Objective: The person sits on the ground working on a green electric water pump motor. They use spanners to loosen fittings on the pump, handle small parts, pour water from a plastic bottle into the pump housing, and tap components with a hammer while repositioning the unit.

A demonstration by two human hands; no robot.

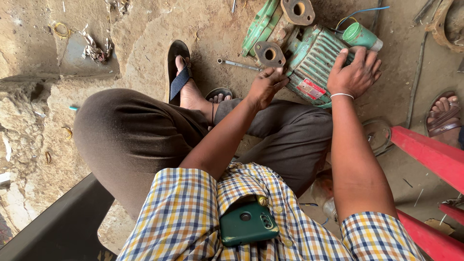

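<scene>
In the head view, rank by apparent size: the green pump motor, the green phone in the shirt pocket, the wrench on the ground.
1. Green pump motor, clearly largest.
2. Green phone, though it sits much nearer the camera, so its size is inflated.
3. Wrench, thinnest and smallest.

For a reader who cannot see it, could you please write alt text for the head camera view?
Seen from above, a seated person rests both hands on a green finned electric motor on a dusty floor: the left hand at its flanged end, the right hand flat on top. A spanner lies nearby; a green phone sits in the checked shirt pocket.
</scene>
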